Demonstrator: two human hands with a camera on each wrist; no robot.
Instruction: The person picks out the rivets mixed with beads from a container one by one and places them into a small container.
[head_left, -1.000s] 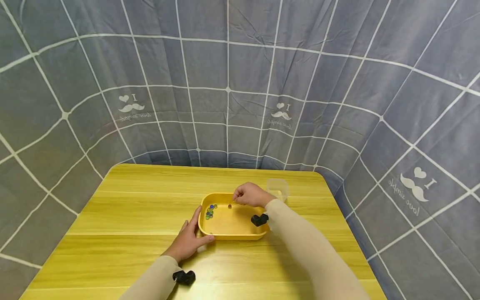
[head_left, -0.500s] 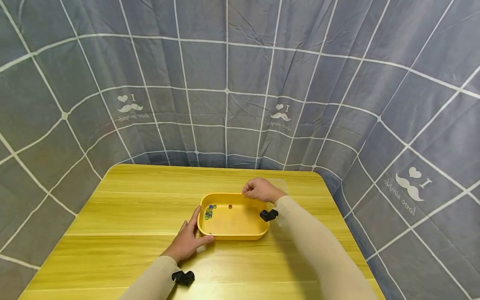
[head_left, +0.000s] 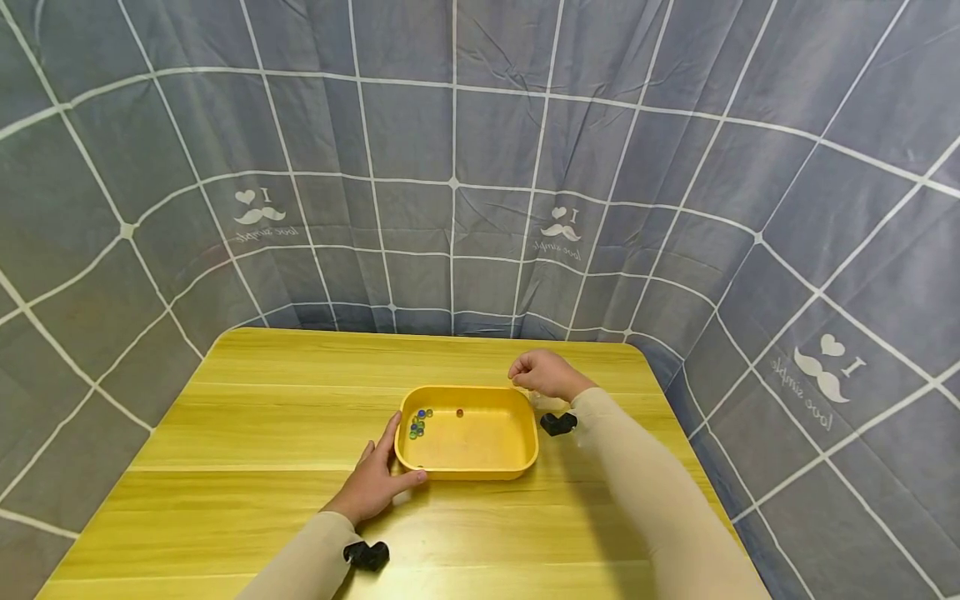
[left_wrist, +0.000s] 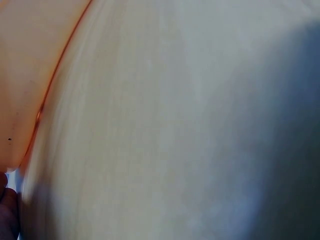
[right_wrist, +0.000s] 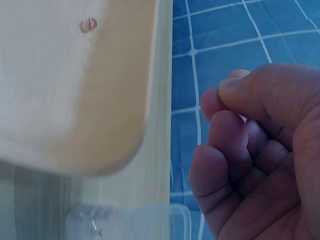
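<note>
A yellow tray (head_left: pixel 480 443) lies on the table. Several blue and green glass marbles (head_left: pixel 422 414) gather at its left end, and a reddish marble (head_left: pixel 460 413) sits near the back wall, also seen as a red-and-clear marble (right_wrist: pixel 89 25) in the right wrist view. My left hand (head_left: pixel 372 482) rests on the tray's left end, thumb at the front rim, fingers along the side. Past the tray's back right corner, my right hand (head_left: pixel 550 375) hovers with thumb and index fingertips together, other fingers curled; I cannot tell whether they pinch something.
A clear plastic box (right_wrist: pixel 186 220) stands right of the tray, mostly hidden by the right hand and wrist in the head view. The wood-grain table (head_left: pixel 300 400) ends at the back before a grey-blue curtain (head_left: pixel 495 217) with white lines.
My right hand has moved right and back, from above the tray to beyond its back right corner, fingertips still together. The left hand and tray stay put.
</note>
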